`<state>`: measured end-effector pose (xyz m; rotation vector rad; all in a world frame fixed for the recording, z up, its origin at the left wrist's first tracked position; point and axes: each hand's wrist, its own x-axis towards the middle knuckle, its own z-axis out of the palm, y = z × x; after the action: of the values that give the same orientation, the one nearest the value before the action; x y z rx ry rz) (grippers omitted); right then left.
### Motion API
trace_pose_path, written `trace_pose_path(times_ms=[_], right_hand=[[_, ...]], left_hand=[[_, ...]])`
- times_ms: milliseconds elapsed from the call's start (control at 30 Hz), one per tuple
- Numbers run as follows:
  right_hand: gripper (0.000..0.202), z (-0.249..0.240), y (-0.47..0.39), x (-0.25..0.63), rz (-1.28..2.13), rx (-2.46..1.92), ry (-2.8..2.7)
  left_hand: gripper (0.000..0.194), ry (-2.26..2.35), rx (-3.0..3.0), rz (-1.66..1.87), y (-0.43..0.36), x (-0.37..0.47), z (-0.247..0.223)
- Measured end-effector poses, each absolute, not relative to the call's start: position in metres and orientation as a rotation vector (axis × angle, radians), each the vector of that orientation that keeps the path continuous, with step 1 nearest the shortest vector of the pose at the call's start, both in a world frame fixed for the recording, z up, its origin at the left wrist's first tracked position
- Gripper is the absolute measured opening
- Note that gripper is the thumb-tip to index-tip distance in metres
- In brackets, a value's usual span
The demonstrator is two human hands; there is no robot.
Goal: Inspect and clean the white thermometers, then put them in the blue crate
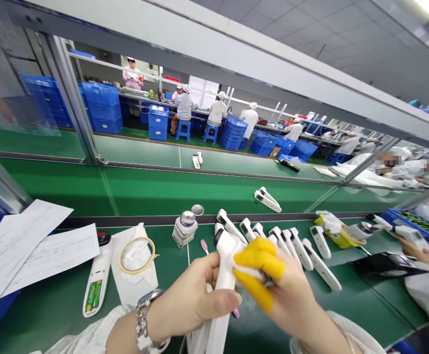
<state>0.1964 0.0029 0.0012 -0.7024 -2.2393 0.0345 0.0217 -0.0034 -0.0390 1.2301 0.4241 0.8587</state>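
My left hand (199, 295) is wrapped round a white infrared thermometer (229, 246) with a dark sensor tip, its head pointing up and away. My right hand (273, 275) wears yellow finger covers. Its fingers are pinched on a white wad (253, 272), which looks like cloth or tissue, against the side of the thermometer's head. Just beyond my hands stands a row of similar white thermometers (290, 243). A small pink-ended tool (204, 245) lies behind my left hand, partly hidden. More white casing shows under my left hand, its shape unclear.
Left lie printed papers (45, 250), a thermometer with green batteries (95, 290) and a tape roll (137, 255). A pump bottle (185, 228) stands ahead. A yellow tray (338, 228) sits right, near a co-worker's hand (417, 250). Two thermometers (268, 200) rest on the green belt (163, 189).
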Motion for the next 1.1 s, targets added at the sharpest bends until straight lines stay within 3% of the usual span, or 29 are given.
trace_pose_path(times_ms=[100,267,433,733,933,1100], right_hand=[[0.018,-0.001,0.003,0.193,0.074,-0.63,-2.272],[0.015,-0.003,0.02,0.194,-0.137,-0.733,-2.047],[0.022,-0.009,0.025,0.201,0.061,-0.733,-1.828],[0.029,-0.01,0.013,0.199,0.084,-0.651,-1.847],[0.025,-0.022,0.032,0.202,-0.074,-1.016,-2.04],[0.033,-0.046,0.026,0.205,0.298,-1.078,-2.092]], left_hand=[[0.056,0.411,1.235,0.904,0.0,0.021,-0.04],[0.056,0.483,1.297,0.897,0.003,0.016,-0.04],[0.063,0.488,1.308,0.91,0.003,0.01,-0.038],[0.063,0.467,1.276,0.913,0.001,0.008,-0.038],[0.064,0.43,1.282,0.946,0.0,0.004,-0.036],[0.067,0.44,1.286,0.963,0.0,0.004,-0.038]])
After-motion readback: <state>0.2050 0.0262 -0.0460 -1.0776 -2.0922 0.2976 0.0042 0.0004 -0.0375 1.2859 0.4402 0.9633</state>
